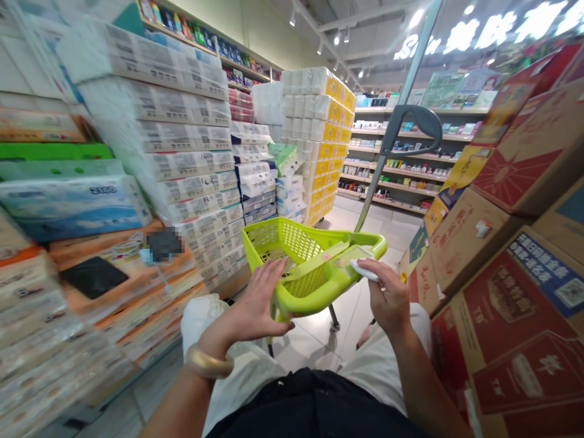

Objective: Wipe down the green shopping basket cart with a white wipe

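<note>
Right between the knees sits a lime-green basket (314, 299), its chunky near rim facing the person and its holey walls stretching away to the far left. So it's basically in the middle of both hands, just ahead of them. Left hand (262, 301) is over the basket's near left corner, fingers spread and pointing away, thumb sticking out to the right. It isn't wrapped around anything, and tbh I can't tell if the palm is actually touching the rim. There's a gold bracelet (210, 363) on that wrist. Right hand (387, 292) is at the right end of the basket, fingers pinching a white cloth (364, 269) (could be tissue, can't tell) that sits right at the rim there. Under the basket you can see a little wheel (334, 326) on the tiles.

Tall grey pole (417, 55) goes up behind the basket's right end, leaning right, with a grey loop handle (390, 131) partway up. Over on the near left there's a flat black thing (94, 277) lying on some orange packs (176, 292), with big wrapped stacks (191, 134) behind. Cartons (506, 310) are piled up on the right, and stocked shelves (410, 171) run along the far side.
</note>
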`<state>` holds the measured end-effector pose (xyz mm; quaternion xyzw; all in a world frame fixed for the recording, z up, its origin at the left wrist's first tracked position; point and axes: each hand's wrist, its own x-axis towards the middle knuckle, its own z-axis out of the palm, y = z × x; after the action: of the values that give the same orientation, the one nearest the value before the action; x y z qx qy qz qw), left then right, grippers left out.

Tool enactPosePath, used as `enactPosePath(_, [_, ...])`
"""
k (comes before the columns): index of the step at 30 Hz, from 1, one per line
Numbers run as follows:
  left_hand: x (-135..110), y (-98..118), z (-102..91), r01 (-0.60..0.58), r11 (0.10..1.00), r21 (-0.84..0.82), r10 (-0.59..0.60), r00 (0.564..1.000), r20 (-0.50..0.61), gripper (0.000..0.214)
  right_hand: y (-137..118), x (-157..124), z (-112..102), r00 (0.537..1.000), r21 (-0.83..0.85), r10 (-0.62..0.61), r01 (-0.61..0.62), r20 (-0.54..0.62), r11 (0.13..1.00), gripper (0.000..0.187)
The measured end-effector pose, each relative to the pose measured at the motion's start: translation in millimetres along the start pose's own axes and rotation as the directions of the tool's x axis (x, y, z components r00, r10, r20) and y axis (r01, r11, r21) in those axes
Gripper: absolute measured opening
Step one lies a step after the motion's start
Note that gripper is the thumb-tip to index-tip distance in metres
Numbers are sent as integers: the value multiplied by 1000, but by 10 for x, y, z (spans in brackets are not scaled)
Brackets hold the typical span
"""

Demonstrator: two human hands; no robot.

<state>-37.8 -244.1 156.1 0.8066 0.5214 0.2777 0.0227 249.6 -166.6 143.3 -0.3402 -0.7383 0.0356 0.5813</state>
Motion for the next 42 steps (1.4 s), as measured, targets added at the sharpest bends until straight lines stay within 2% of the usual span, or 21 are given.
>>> enactPosePath(3, [76, 176, -191, -20, 999, 25, 20, 1000, 10, 95, -249, 1, 136, 984, 50, -105, 99, 147, 994, 31])
enactPosePath(6, [258, 384, -242, -13, 994, 107, 13, 1000, 1, 69, -362, 63, 244, 944, 77, -176, 161, 278, 984, 36])
enactPosePath(9, [462, 529, -146, 39, 965, 259, -50, 998, 38, 47, -198, 166, 262, 972, 30, -87, 83, 219, 996, 35])
enactPosePath(13, [654, 600, 44, 105, 910, 402, -149, 986, 78, 46, 29, 191, 259, 997, -23, 23, -22, 72, 1000, 33])
enactPosePath(15, [696, 611, 106, 133, 898, 419, -180, 981, 74, 40, -41, 132, 304, 998, -24, 17, -15, 53, 1000, 35])
enactPosePath(17, [708, 622, 129, 145, 891, 430, -191, 979, 67, 33, -208, 63, 376, 994, 7, -35, 35, 100, 999, 37])
enactPosePath(20, [701, 646, 98, 122, 884, 450, -178, 980, 85, 31, -406, 25, 459, 966, 69, -122, 109, 228, 992, 40])
enactPosePath(22, [699, 665, 59, 114, 875, 471, -190, 975, 116, 34, -377, 60, 457, 962, 62, -110, 98, 249, 993, 40])
enactPosePath(26, [696, 702, 10, 93, 856, 509, -206, 964, 171, 43, -79, 170, 355, 994, -36, 27, -23, 107, 999, 35])
enactPosePath(29, [677, 719, 2, 49, 862, 504, -164, 969, 187, 43, -60, 172, 331, 996, -67, 80, -76, 51, 995, 34])
enactPosePath(32, [639, 715, 4, 12, 875, 484, -120, 974, 194, 38, -290, 113, 399, 985, -20, -6, 9, 173, 1000, 40])
enactPosePath(35, [598, 694, 3, -17, 892, 453, -83, 976, 201, 38, -416, 109, 444, 949, 51, -93, 82, 302, 995, 46])
enactPosePath(37, [576, 683, -10, -21, 897, 441, -81, 974, 213, 39, -326, 163, 414, 957, 18, -41, 38, 287, 999, 44])
enactPosePath(40, [554, 687, -49, -15, 903, 429, -97, 966, 239, 39, -104, 262, 332, 978, -91, 117, -103, 170, 990, 38])
enactPosePath(42, [544, 703, -75, -1, 907, 420, -112, 963, 245, 35, -68, 286, 311, 979, -121, 153, -137, 133, 983, 37])
